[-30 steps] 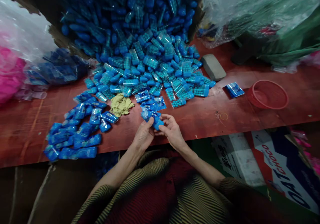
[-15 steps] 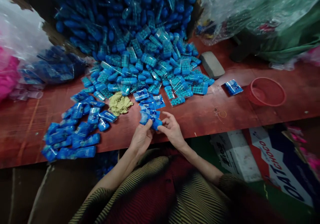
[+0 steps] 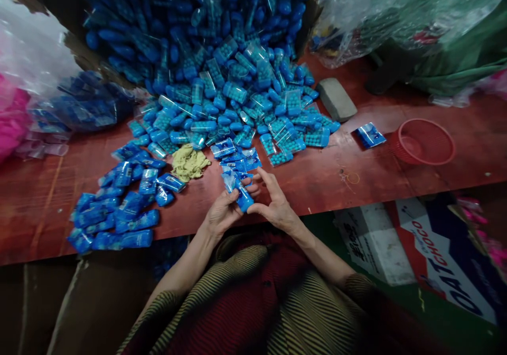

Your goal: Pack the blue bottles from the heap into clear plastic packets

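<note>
A small blue bottle in a printed blue wrapper (image 3: 241,196) lies slanted in my left hand (image 3: 224,211), with the thumb pressed on it. My right hand (image 3: 279,202) is close on its right, thumb and fingers spread apart; whether a fingertip touches the bottle I cannot tell. Just beyond my hands are flat printed blue sleeves (image 3: 237,157). Wrapped blue bottles (image 3: 119,209) are heaped at the left. Behind, a large pile of clear bottles with turquoise beads and blue caps (image 3: 237,93) spills from a dark carton.
A crumpled yellow-green lump (image 3: 190,162) sits left of the sleeves. Rightward on the red table (image 3: 317,180) are a grey block (image 3: 336,100), a blue packet (image 3: 370,134) and a red basket (image 3: 425,142). Plastic bags (image 3: 455,27) stand behind; printed cartons (image 3: 435,254) lie below.
The bottle in my left hand has turned from nearly level to slanted, its near end now lower. My right hand has let go and its thumb and fingers have spread.
</note>
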A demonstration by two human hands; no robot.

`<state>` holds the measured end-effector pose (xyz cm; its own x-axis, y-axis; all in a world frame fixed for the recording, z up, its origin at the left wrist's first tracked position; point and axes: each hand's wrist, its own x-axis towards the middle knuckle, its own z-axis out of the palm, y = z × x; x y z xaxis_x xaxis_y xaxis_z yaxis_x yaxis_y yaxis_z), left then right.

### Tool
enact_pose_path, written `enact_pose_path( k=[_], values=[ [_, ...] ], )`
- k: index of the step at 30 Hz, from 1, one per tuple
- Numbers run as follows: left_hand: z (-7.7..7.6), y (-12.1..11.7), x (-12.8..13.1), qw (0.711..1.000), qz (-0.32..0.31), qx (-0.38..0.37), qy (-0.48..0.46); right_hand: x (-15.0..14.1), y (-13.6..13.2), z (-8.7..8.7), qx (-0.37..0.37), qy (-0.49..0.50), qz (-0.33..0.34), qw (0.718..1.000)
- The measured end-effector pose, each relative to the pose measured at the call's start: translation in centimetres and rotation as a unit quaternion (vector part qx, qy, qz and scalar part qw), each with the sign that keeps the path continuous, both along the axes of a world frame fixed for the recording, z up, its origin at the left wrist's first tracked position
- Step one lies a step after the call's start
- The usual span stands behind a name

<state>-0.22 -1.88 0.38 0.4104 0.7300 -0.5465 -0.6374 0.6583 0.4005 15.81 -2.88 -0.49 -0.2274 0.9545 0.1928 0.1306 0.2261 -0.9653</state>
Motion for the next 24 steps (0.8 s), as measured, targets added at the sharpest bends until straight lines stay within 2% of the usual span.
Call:
enact_pose_path(
  k=[3, 8, 13, 17, 24],
  values=[
    [0.1, -0.5, 0.5, 1.0, 0.025, -0.006, 0.008, -0.1, 0.0, -0.5, -0.051, 0.076, 0.036, 0.995],
    [0.1, -1.3, 1.2, 0.998, 0.063, -0.02, 0.007, -0.3, 0.0, -1.3, -0.132, 0.182, 0.083, 0.971],
    [0.7, -0.8, 1.4, 0.997, 0.055, -0.05, 0.021, 0.1, 0.5, -1.5, -0.131, 0.164, 0.117, 0.971],
    [1.3, -0.6, 1.1, 0.997, 0.053, -0.031, 0.04, 0.4, 0.8, -1.9, -0.112, 0.144, 0.124, 0.975],
    [1.5, -1.1, 2.2, 0.992, 0.069, 0.012, 0.1, -0.1, 0.3, -2.2, -0.151, 0.171, 0.11, 0.967]
  ],
)
